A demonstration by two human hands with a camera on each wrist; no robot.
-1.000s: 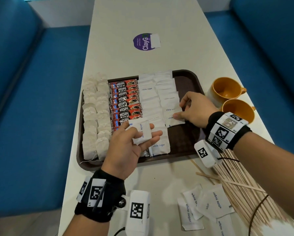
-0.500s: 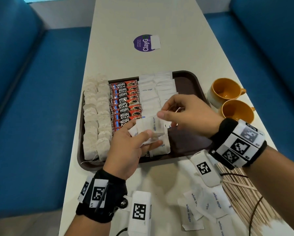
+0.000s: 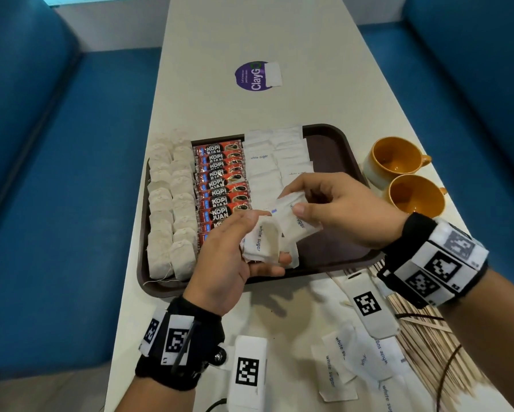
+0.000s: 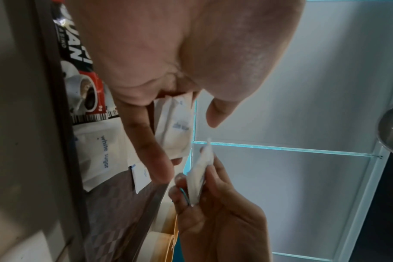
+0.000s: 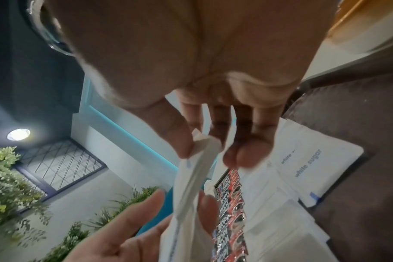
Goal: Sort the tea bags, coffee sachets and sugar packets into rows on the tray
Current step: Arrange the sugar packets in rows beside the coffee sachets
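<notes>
**Both hands on sugar packets above the tray**

Left to right in the head view, we see two columns of pale tea bags along the left side of the brown tray, strings trailing at the near end. Next, one column of red coffee sachets printed "KOPI JUAN", overlapping like shingles. Then two columns of white sugar packets, flat paper squares with small blue "white sugar" print.

Our left hand is over the tray's near edge, fingers curled round a small stack of sugar packets, thumb on top. Just to its right, our right hand pinches one sugar packet between thumb and fingers; it touches the left-hand stack. The right wrist view shows the pinch at the packet's corner.

Further right, two orange cups stand beside the tray. Near us, loose sugar packets lie on the table, next to wooden stirrers.
</notes>
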